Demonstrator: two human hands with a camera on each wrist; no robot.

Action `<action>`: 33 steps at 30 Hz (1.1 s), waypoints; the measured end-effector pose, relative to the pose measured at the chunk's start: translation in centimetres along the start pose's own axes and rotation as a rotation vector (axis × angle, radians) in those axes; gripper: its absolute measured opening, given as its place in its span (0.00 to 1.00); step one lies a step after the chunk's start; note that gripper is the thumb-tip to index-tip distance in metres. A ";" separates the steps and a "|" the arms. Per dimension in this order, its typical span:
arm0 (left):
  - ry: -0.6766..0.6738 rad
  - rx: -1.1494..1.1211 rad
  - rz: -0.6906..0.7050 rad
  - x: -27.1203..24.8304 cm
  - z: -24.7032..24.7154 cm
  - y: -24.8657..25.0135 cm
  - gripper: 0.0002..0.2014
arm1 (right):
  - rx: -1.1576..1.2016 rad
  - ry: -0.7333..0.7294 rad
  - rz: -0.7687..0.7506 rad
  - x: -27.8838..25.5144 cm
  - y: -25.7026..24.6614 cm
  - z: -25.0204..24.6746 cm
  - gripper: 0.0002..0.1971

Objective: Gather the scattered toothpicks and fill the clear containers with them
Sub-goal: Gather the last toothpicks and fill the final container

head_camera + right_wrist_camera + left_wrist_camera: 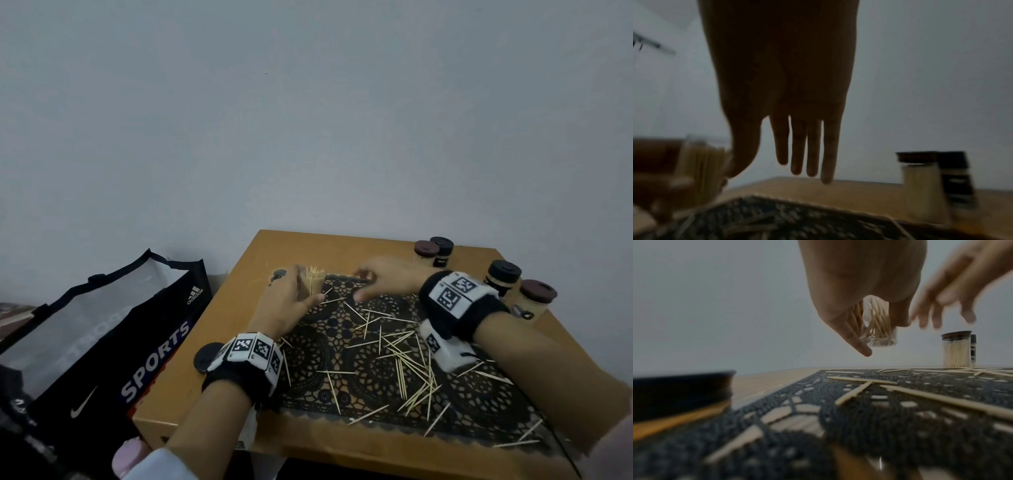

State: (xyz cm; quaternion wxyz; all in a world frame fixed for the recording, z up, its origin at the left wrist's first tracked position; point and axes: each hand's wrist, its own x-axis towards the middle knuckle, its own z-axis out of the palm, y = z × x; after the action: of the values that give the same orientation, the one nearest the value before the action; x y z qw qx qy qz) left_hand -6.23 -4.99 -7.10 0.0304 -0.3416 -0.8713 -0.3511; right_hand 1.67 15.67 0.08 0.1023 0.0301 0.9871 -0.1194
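- Left hand point(286, 301) grips an upright open jar point(313, 281), centre frame.
- Right hand point(387, 279), fingers straight and empty, hovers just right of it.
- Toothpicks point(407, 366) lie scattered lower right, nearer the right hand.

Home room: lace mat point(394, 363) on table point(212, 387), shopping bag point(113, 346).

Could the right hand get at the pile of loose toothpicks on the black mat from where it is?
Probably yes. The right hand is open and holds nothing, and the toothpicks lie uncovered on the black mat just beneath its wrist. The left hand holds the open container off to the side, out of the way.
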 end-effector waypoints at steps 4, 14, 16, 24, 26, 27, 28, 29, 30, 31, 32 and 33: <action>-0.012 0.066 0.011 0.1 0.0 0.0 0.29 | -0.086 -0.247 0.083 -1.7 2.2 3.1 0.46; -0.046 0.083 0.015 0.0 -0.1 -0.3 0.29 | -0.113 -0.067 -0.117 -4.0 3.0 4.4 0.14; -0.056 0.078 0.017 0.0 -0.1 -0.3 0.29 | -0.111 -0.049 -0.156 -4.6 3.3 4.5 0.11; -0.079 0.073 0.021 -0.1 -0.2 -0.1 0.29 | -0.032 -0.183 -0.137 -7.4 3.8 4.4 0.36; -0.086 0.080 0.014 -0.1 -0.2 -0.1 0.29 | -0.099 -0.267 -0.136 -7.8 4.0 4.5 0.51; -0.090 0.083 0.009 -0.1 -0.2 -0.1 0.28 | -0.131 -0.293 -0.139 -8.0 4.1 4.6 0.55; -0.092 0.083 0.007 -0.1 -0.2 0.0 0.28 | -0.155 -0.303 -0.142 -8.0 4.2 4.7 0.56; -0.095 0.084 0.006 -0.2 -0.3 0.0 0.28 | -0.169 -0.303 -0.146 -8.1 4.3 4.9 0.57; -0.097 0.086 0.005 -0.2 -0.3 0.0 0.28 | -0.178 -0.298 -0.145 -8.0 4.4 4.9 0.56; -0.097 0.093 0.003 -0.2 -0.3 0.0 0.28 | -0.180 -0.289 -0.140 -8.0 4.4 4.9 0.55; -0.095 0.101 0.004 -0.3 -0.3 0.1 0.28 | -0.176 -0.280 -0.135 -7.9 4.4 4.9 0.53; -0.094 0.107 0.004 -0.3 -0.3 0.1 0.28 | -0.169 -0.267 -0.136 -7.8 4.4 4.9 0.50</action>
State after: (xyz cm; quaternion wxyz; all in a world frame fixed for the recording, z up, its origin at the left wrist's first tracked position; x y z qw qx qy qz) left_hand -5.96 -5.28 -6.87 0.0082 -0.3572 -0.8886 -0.2875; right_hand 10.63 18.48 -3.91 0.2264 -0.0617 0.9710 -0.0457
